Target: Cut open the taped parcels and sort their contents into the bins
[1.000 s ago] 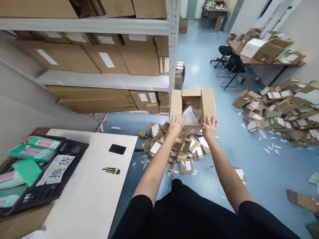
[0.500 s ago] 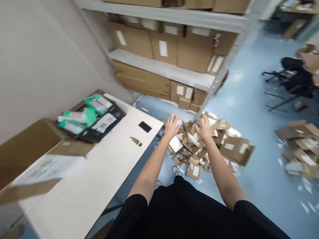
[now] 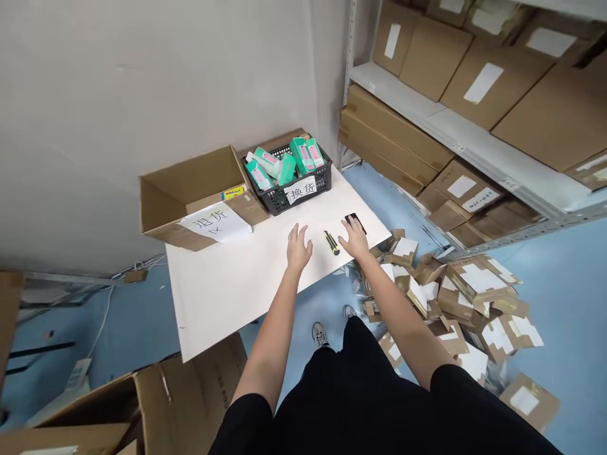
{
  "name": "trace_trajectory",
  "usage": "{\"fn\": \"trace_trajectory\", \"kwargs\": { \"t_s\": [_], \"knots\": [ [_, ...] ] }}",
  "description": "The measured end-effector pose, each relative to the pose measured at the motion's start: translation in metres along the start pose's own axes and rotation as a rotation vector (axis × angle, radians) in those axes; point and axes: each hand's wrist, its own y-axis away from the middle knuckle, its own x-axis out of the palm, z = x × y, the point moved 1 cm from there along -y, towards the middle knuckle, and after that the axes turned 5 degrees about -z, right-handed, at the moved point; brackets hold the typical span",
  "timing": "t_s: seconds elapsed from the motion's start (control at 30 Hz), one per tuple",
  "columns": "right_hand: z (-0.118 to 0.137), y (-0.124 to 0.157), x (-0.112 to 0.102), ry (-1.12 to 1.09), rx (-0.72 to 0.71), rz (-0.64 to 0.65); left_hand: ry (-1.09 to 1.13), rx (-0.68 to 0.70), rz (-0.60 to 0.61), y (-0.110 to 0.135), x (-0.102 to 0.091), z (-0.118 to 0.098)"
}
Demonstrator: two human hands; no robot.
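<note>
My left hand [image 3: 299, 248] is open, fingers spread, over the white table [image 3: 213, 291] and holding nothing. My right hand [image 3: 353, 239], also open and empty, is nearest a black phone [image 3: 359, 222] and partly covers it; whether they touch I cannot tell. Between the hands lies a yellow and black box cutter [image 3: 332, 242]. Behind them stands a black plastic basket [image 3: 275, 203] holding several green and pink boxes [image 3: 302, 155]. To its left is an open cardboard box [image 3: 165, 180] with a handwritten paper sign [image 3: 215, 221] on its front and a yellow packet [image 3: 233, 193] inside.
A heap of opened cartons [image 3: 455, 297] covers the floor to the right of the table. Metal shelving [image 3: 417, 110] with large cartons rises at the right. A big open carton [image 3: 184, 398] stands before the table at lower left. A white power strip [image 3: 78, 374] lies on the floor.
The view has swung left from the carton heap and shelves to the table. Both hands, over the heap before, are now over the tabletop, still open and empty.
</note>
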Motion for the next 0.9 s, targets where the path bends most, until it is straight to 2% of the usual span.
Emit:
{"fn": "trace_trajectory", "kwargs": {
  "t_s": [0.07, 0.13, 0.23, 0.33, 0.47, 0.57, 0.67, 0.8, 0.9],
  "knots": [
    [-0.02, -0.01, 0.014, -0.011, 0.061, -0.039, -0.006, -0.038, -0.006, -0.007, 0.004, 0.015],
    [-0.055, -0.019, 0.024, 0.003, 0.143, -0.08, -0.011, -0.056, 0.001, -0.018, 0.02, 0.022],
    [-0.121, -0.031, 0.04, 0.057, 0.28, -0.097, -0.012, -0.047, 0.046, -0.039, 0.057, 0.02],
    [-0.181, -0.039, 0.065, 0.1, 0.342, -0.05, -0.01, -0.023, 0.111, -0.064, 0.1, 0.011],
    [-0.232, -0.049, 0.109, 0.124, 0.406, 0.06, -0.016, -0.027, 0.155, -0.088, 0.15, 0.0],
    [-0.252, -0.057, 0.141, 0.112, 0.431, 0.101, -0.021, -0.043, 0.185, -0.089, 0.17, 0.0],
    [-0.259, -0.06, 0.159, 0.092, 0.402, 0.113, -0.039, -0.061, 0.21, -0.081, 0.173, 0.007],
    [-0.252, -0.058, 0.155, 0.111, 0.41, 0.143, -0.075, -0.098, 0.191, -0.072, 0.156, 0.02],
    [-0.226, -0.058, 0.139, 0.09, 0.38, 0.089, -0.083, -0.118, 0.15, -0.068, 0.135, 0.026]
  ]
}}
